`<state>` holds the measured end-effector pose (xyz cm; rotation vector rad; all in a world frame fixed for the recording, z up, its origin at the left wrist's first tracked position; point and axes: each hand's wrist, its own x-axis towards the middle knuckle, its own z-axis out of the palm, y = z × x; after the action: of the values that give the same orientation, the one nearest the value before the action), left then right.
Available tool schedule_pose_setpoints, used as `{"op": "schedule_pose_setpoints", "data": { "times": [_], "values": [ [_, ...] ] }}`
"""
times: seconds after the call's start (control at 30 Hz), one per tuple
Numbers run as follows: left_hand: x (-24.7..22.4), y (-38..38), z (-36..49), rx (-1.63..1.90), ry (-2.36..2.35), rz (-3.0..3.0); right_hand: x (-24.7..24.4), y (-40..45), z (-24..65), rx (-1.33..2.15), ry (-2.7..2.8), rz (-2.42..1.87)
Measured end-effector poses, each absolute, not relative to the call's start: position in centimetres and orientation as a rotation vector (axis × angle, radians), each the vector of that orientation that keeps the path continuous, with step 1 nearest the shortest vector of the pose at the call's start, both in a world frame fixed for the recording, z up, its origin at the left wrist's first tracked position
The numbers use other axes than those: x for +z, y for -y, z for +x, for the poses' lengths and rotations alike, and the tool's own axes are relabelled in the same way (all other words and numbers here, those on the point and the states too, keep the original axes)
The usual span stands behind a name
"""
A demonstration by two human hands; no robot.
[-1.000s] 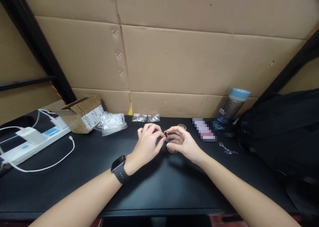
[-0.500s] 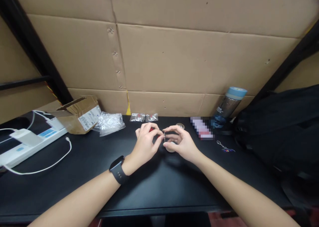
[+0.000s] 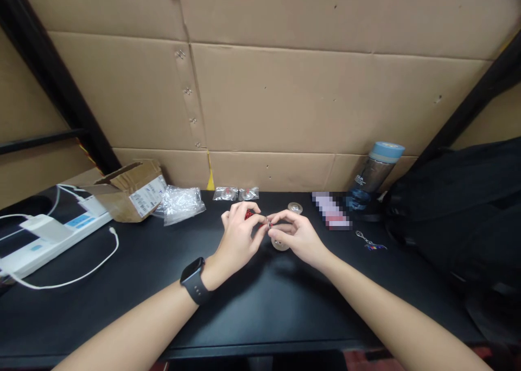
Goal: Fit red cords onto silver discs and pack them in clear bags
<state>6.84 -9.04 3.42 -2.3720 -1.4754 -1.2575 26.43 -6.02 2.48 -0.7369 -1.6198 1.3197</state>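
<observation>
Over the middle of the black table, my left hand (image 3: 241, 231) is closed around a red-and-black cord (image 3: 248, 214), most of it hidden in the fingers. A thin silvery metal ring (image 3: 268, 224) shows between the fingertips of both hands. My right hand (image 3: 299, 235) pinches at this ring from the right, thumb and forefinger close together. Just below the right fingers lies a round, clear disc (image 3: 280, 244), partly covered by them. Another such disc (image 3: 295, 208) rests behind the right hand.
Two small packets (image 3: 226, 193) and clear plastic bags (image 3: 183, 203) lie near the cardboard wall. An open carton (image 3: 130, 192) and a power strip (image 3: 61, 235) stand left. On the right are a bottle (image 3: 376, 170), a keychain (image 3: 370, 243) and a black bag (image 3: 459, 213).
My right fingers have closed in on the ring, thumb and forefinger nearer together and closer to my left hand. The disc behind my right hand shows more fully.
</observation>
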Motion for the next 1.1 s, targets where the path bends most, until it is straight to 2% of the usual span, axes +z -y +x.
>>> {"op": "schedule_pose_setpoints", "data": {
  "times": [0.1,0.27,0.53,0.8,1.1],
  "values": [
    [3.4,9.0,6.9,-1.268,1.499,-2.386,3.1,5.8,26.9,1.235,1.753,-0.768],
    [3.6,9.1,6.9,-1.284,1.495,-2.387,3.4,5.9,27.1,0.899,1.986,-0.802],
    [3.7,9.0,6.7,-1.25,1.462,-2.41,3.6,6.2,27.0,0.814,2.03,-0.772],
    [4.7,8.8,6.1,-1.356,1.5,-2.412,3.8,5.6,27.9,0.542,2.176,-0.89],
    [2.9,8.0,5.4,-0.733,1.14,-2.887,3.7,4.6,28.7,0.523,2.145,-1.001]
  ]
}}
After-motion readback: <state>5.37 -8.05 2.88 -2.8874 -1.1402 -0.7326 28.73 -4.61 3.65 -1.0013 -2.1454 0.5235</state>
